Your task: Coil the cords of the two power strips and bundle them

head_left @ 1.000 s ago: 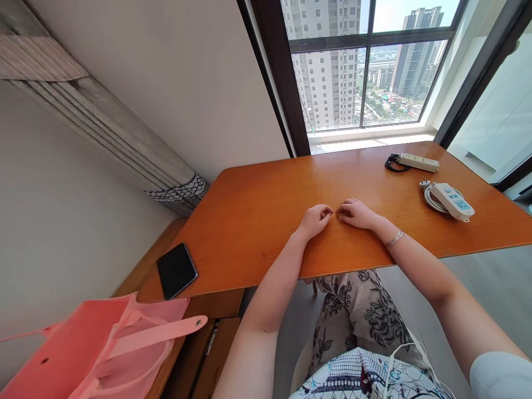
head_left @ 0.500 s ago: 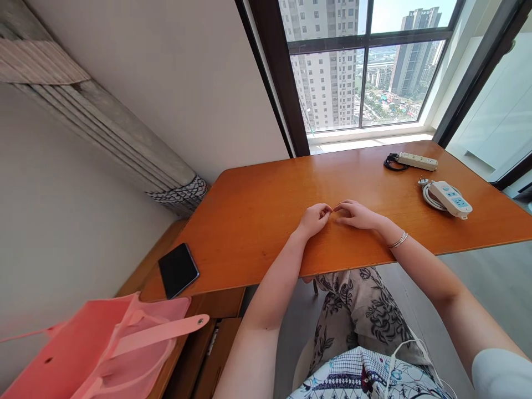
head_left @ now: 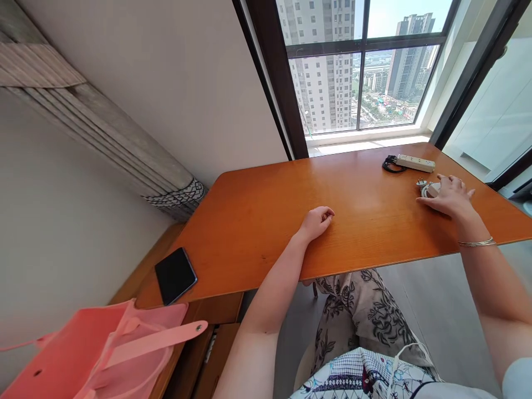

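Observation:
My right hand (head_left: 450,195) is spread over the white power strip (head_left: 433,190), fingers apart, and covers most of it. Whether the palm touches the strip I cannot tell. The strip's coiled white cord and plug (head_left: 421,183) show to the left of the fingers. Just behind lies a beige power strip (head_left: 415,163) with a black cord (head_left: 391,164). My left hand (head_left: 317,223) rests on the wooden table (head_left: 257,221) near its front edge, fingers curled in, with nothing visible in them.
A black tablet (head_left: 175,275) lies at the table's left end. Beside it, a pink bag (head_left: 95,343) with a strap sits at the lower left. Behind the table are a window (head_left: 361,83) and a wall; a curtain (head_left: 124,138) hangs at the left.
My right hand has left its place beside the left hand and moved right, over the white power strip, its fingers spreading. My left hand has stayed where it was.

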{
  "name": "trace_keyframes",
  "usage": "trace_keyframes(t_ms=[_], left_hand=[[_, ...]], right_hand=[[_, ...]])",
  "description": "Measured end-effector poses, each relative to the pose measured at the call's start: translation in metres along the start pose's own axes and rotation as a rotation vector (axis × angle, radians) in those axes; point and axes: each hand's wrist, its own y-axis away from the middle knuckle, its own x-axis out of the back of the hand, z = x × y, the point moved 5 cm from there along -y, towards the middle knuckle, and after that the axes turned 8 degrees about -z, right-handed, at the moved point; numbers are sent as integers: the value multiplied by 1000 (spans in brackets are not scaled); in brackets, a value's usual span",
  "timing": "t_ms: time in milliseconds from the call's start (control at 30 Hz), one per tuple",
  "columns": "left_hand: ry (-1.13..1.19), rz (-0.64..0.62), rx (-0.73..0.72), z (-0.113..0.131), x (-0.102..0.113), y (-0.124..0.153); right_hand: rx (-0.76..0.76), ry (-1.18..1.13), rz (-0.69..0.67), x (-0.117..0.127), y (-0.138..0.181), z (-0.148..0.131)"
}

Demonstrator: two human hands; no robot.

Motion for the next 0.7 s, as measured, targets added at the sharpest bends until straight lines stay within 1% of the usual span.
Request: trace_keyframes(t_ms=[67, 133, 167, 233, 300, 367, 433, 567, 633, 700], left_hand=[[-4, 0, -8, 0, 0, 0], [-8, 3, -17, 0, 0, 0], [-9, 6, -21, 0, 0, 0], [-11, 15, -24, -1, 0, 0], [-9, 23, -25, -2, 0, 0], [-3, 28, -24, -3, 0, -1], [4, 29, -21, -3, 0, -1], [0, 23, -24, -2, 0, -2], [-3, 24, -27, -2, -1, -2], [7, 25, -31, -2, -1, -2]], right_hand=[[-78, 27, -108, -1, -5, 19], [-84, 25, -196, -5, -7, 30], [-76, 22, -219, -7, -8, 33], [-77, 20, -225, -10, -9, 37], [-122, 5, -211, -12, -12, 41], [-163, -23, -228, -14, -15, 43], [-172, -39, -249, -15, -19, 45], [-113, 26, -245, -16, -24, 42], [-29, 47, -244, -21, -23, 32], [85, 33, -243, -30, -20, 12]])
